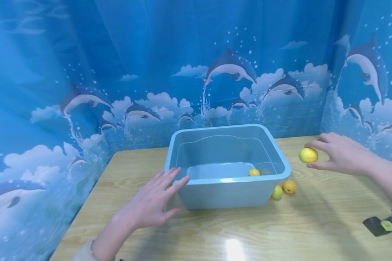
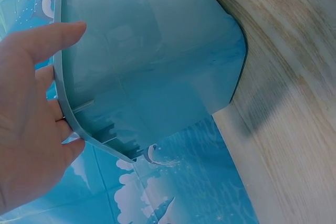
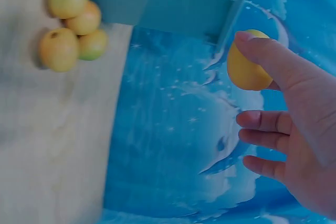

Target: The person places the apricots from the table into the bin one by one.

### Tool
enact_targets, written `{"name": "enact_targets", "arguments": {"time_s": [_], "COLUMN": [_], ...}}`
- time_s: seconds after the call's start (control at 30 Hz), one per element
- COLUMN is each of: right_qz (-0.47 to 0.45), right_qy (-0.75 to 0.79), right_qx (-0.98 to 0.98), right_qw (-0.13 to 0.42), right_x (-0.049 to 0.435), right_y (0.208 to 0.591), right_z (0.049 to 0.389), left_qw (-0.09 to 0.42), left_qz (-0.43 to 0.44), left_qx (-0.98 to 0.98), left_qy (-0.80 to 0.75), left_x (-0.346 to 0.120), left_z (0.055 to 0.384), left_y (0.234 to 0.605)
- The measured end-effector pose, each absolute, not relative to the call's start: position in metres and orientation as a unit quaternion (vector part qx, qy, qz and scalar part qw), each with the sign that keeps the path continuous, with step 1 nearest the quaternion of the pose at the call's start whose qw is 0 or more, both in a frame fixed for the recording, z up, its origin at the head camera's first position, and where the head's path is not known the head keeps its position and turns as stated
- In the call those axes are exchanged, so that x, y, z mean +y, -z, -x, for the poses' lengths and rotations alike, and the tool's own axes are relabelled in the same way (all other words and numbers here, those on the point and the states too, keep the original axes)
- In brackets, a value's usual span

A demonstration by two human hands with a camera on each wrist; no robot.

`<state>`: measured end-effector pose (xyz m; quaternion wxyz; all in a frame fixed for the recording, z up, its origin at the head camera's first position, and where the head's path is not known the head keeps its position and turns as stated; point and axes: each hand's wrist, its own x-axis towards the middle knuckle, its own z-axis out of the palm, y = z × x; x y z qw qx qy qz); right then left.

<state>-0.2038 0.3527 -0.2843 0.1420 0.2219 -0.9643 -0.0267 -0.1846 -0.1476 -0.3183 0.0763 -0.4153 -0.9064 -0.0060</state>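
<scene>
My right hand pinches a round yellow fruit between thumb and index finger, raised to the right of a light blue plastic bin. In the right wrist view the other fingers extend apart from the held fruit. My left hand is at the bin's front left corner, its fingers nearly straight and fingertips right at the rim. The left wrist view shows the thumb overlapping the bin's outer wall. Inside the bin, one yellow fruit shows above the front rim.
By the bin's right end, several yellow-green fruits lie clustered on the wooden table; the bin partly hides them in the head view. A blue curtain printed with dolphins hangs behind the table and along both sides.
</scene>
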Motion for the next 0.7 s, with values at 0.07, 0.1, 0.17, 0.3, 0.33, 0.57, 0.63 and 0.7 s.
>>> {"name": "enact_targets", "arguments": {"time_s": [0.07, 0.1, 0.17, 0.3, 0.33, 0.57, 0.63, 0.7], "right_qz": [-0.218, -0.217, -0.219, -0.232, -0.233, -0.238, -0.237, -0.235], "right_qy": [0.025, 0.025, 0.024, 0.028, 0.029, 0.044, 0.045, 0.045], "right_qx": [-0.966, -0.967, -0.966, -0.963, -0.963, -0.963, -0.963, -0.964], "right_qw": [0.137, 0.134, 0.133, 0.134, 0.134, 0.122, 0.118, 0.112], "right_x": [0.348, 0.346, 0.341, 0.332, 0.33, 0.311, 0.306, 0.301], "right_y": [0.276, 0.271, 0.264, 0.25, 0.247, 0.228, 0.223, 0.218], "right_z": [0.207, 0.209, 0.214, 0.224, 0.226, 0.242, 0.247, 0.253], "left_qw": [0.072, 0.07, 0.069, 0.067, 0.067, 0.06, 0.062, 0.065], "left_qz": [0.414, 0.413, 0.412, 0.41, 0.41, 0.411, 0.411, 0.412], "left_qx": [-0.908, -0.908, -0.909, -0.909, -0.909, -0.91, -0.909, -0.909], "left_qy": [0.006, 0.006, 0.004, 0.001, 0.0, 0.002, 0.002, 0.001], "left_x": [-0.147, -0.147, -0.147, -0.147, -0.146, -0.147, -0.147, -0.147], "left_z": [0.184, 0.184, 0.184, 0.183, 0.183, 0.184, 0.184, 0.185], "left_y": [0.318, 0.317, 0.316, 0.314, 0.314, 0.315, 0.315, 0.316]}}
